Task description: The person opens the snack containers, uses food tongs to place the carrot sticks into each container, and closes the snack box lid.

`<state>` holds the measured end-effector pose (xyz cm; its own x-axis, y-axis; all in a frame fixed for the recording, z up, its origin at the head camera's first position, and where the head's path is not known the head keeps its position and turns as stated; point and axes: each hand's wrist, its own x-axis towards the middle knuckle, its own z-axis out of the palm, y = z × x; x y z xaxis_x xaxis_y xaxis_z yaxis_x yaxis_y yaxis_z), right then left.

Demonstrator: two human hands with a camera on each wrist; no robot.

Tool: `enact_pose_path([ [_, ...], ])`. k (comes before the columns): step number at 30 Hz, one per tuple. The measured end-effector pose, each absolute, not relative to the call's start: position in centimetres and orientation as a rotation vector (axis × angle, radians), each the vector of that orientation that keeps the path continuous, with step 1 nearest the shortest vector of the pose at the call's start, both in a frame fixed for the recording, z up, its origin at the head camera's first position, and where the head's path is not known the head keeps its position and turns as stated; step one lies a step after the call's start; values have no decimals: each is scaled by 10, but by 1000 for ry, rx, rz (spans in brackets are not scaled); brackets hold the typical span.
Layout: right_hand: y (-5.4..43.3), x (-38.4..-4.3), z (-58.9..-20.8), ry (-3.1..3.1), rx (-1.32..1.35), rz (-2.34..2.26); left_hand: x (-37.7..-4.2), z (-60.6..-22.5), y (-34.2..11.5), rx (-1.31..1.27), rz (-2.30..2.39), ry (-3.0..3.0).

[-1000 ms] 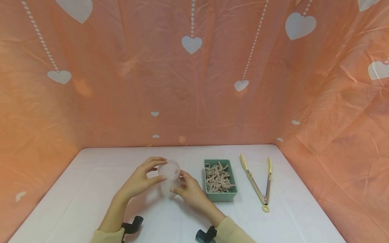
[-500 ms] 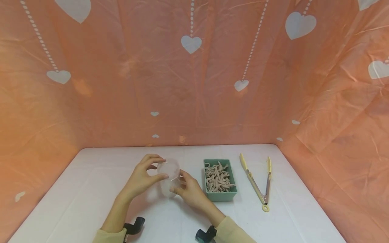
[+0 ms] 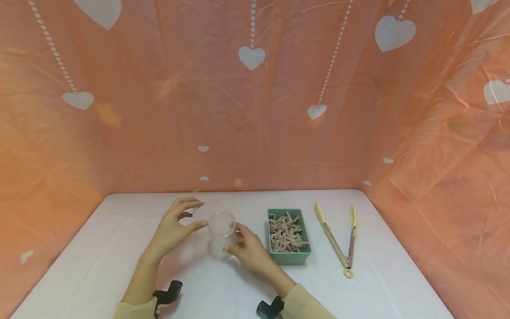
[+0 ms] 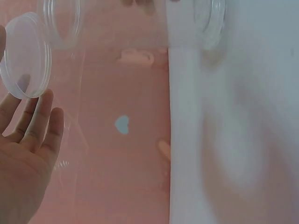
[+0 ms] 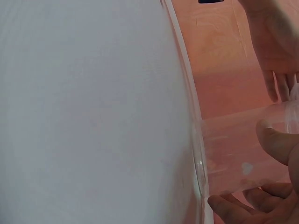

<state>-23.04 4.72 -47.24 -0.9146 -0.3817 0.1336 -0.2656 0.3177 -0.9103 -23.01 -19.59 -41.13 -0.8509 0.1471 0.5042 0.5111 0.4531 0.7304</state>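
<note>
A clear plastic jar stands upright on the white table, its round mouth uncovered. My right hand grips it from the right, thumb in front and fingers behind; the right wrist view shows the transparent wall of the jar between thumb and fingers. Just left of the rim, my left hand pinches a clear round lid by its edge. In the left wrist view the lid is tilted on edge, beside the jar's mouth. Nothing shows inside the jar.
To the right of the jar sits a green rectangular box filled with greyish-beige, twisted strips. Farther right, spread tongs with yellow tips lie on the table. An orange cloth with white hearts surrounds the table.
My left hand has lifted the lid off the jar and moved it left, so the mouth is exposed. The right hand and jar have stayed in place.
</note>
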Motion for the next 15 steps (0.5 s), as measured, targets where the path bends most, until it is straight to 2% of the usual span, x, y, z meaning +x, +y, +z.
enact_pose_path([
  [9,47,-229,-473,2480,-621,-1672,-229,-413,-219,-386,-1211,-2418],
  [15,47,-230,-473,2480,-634,-1673,-233,-419,-233,-376,-1093,-2528],
])
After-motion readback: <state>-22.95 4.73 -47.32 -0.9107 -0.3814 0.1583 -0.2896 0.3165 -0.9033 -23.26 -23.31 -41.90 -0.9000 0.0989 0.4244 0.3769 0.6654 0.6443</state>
